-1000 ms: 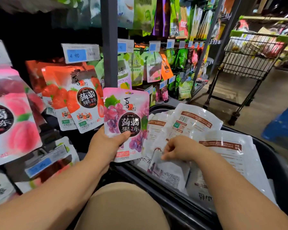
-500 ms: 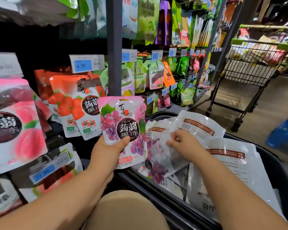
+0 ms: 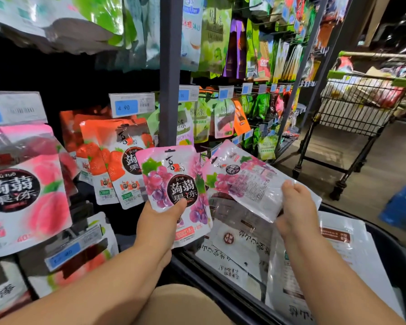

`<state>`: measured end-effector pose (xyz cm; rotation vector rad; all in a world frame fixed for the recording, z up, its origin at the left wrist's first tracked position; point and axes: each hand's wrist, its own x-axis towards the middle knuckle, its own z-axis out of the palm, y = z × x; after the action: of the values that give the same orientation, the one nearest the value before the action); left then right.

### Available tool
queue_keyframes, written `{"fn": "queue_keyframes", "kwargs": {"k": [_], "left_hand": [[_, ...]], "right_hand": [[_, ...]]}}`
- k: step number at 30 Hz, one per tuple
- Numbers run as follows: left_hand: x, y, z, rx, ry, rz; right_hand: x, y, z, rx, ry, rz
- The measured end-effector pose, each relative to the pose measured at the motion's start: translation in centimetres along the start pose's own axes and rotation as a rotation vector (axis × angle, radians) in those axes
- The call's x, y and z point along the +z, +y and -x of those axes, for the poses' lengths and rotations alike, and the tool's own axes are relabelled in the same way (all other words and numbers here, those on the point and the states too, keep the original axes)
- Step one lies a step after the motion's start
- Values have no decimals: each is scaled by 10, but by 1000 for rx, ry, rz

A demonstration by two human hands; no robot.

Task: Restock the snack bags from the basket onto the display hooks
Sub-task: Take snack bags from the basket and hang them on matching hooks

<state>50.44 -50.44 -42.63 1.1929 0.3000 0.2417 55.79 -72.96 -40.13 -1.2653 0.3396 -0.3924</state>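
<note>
My left hand (image 3: pixel 158 221) grips a pink grape jelly bag (image 3: pixel 174 184) by its lower edge, upright and facing me, in front of the hanging strawberry bags (image 3: pixel 117 160). A second grape bag (image 3: pixel 242 181), back side up and tilted, is held by its bottom corner in my right hand (image 3: pixel 295 207), lifted above the black basket (image 3: pixel 389 249). Several white snack bags (image 3: pixel 244 254) lie flat in the basket. Peach bags (image 3: pixel 28 184) hang at the far left.
A grey upright post (image 3: pixel 170 71) splits the display. Price tags (image 3: pixel 131 105) sit on the hook ends. Green and orange bags (image 3: pixel 223 116) hang further right. A loaded wire shopping cart (image 3: pixel 359 109) stands in the aisle, and a blue object (image 3: pixel 403 205) is at the right edge.
My right hand has pulled a grape bag out from among the white bags and raised it above the basket. The left hand kept its bag, which now sits slightly higher and further right.
</note>
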Motion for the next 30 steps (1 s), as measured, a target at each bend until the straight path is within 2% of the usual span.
{"fn": "queue_keyframes", "kwargs": {"k": [7,14,20,22,25,29,30], "left_hand": [[8,-3,-3,13,18,71],[23,6,6,-95,-22,163],[25,7,11,-80,18,181],[23,5,7,-76,49,202],[22,11,9,-89,52,206],[19,14,7,-160,100,198],[19,15,7,-169,101,207]], "right_hand": [[14,-2,25,49,-21,-279],[33,15,52,87,-147,-180],[37,26,57,26,-209,-79],[35,26,58,-56,-247,52],[27,24,62,-279,-291,247],[20,26,58,-810,-323,673],[20,28,56,-860,-360,769]]}}
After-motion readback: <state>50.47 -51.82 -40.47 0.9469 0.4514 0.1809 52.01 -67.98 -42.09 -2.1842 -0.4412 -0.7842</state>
